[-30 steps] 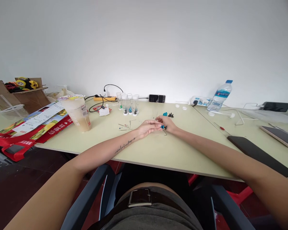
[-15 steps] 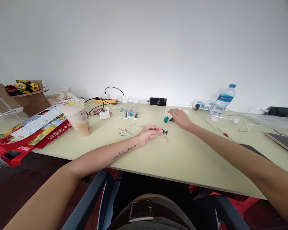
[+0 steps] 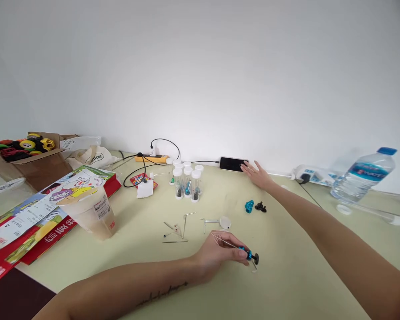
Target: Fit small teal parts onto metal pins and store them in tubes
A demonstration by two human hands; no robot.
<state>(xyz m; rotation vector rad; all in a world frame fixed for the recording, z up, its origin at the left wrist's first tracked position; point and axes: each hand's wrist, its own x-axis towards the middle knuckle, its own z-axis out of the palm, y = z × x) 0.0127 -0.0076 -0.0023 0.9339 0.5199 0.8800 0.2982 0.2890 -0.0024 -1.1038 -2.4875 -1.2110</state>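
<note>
My left hand (image 3: 216, 254) is closed in a pinch, low over the middle of the table. It holds a thin bent wire with blue and black parts (image 3: 250, 255) threaded at its end; a black disc sticks out on the right. Farther back, my right hand (image 3: 259, 176) is open, fingers spread, at the right end of a dark-screened phone (image 3: 230, 164) leaning on the wall. Small blue parts (image 3: 249, 206) and small black parts (image 3: 261, 207) lie in two piles between my hands. A round clear lid (image 3: 225, 222) lies behind my left hand.
Bent metal rods (image 3: 184, 226) lie left of my left hand. Several white-capped clear tubes (image 3: 195, 186) stand behind them. A drink cup (image 3: 93, 218) and red packaging (image 3: 53, 231) are at left, a tilted water bottle (image 3: 363, 178) and power strip (image 3: 315, 175) at right.
My right hand has moved from beside the small parts back to the phone, its fingers spreading. The phone's screen has gone dark. My view has shifted closer; my left hand keeps its grip.
</note>
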